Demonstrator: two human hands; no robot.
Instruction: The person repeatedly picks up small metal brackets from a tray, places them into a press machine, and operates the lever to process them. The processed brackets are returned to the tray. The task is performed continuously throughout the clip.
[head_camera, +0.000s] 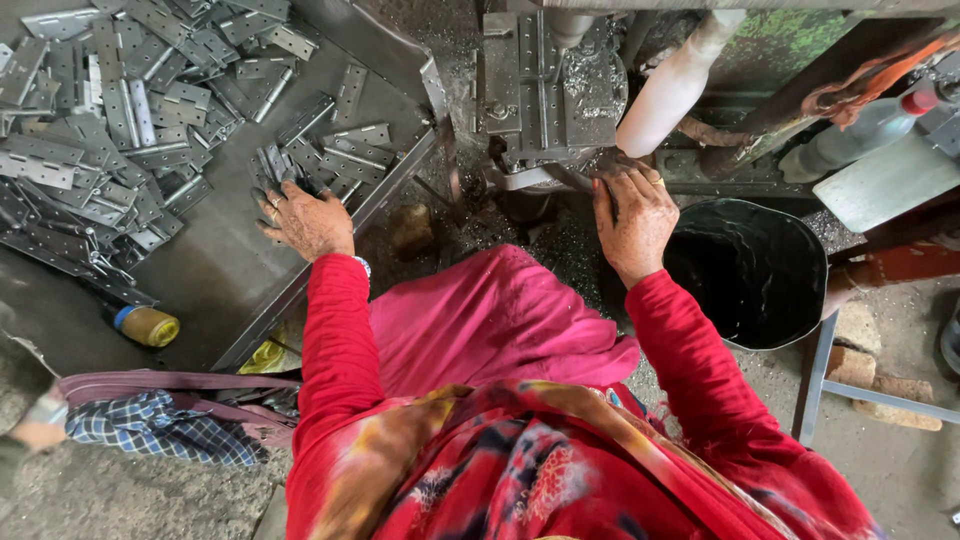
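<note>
Here, left hand fingers curled on hinges in metal tray; right hand flat, empty, by press.

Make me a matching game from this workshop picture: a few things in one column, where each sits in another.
Things:
1. left hand
2. right hand
3. black bucket
4. yellow-capped bottle

Places:
a. at the machine's metal block, centre top
b. lying at the tray's lower left
c. on the pile of metal hinges
d. right of the right forearm

Pairs: 1-c, 2-a, 3-d, 4-b
</note>
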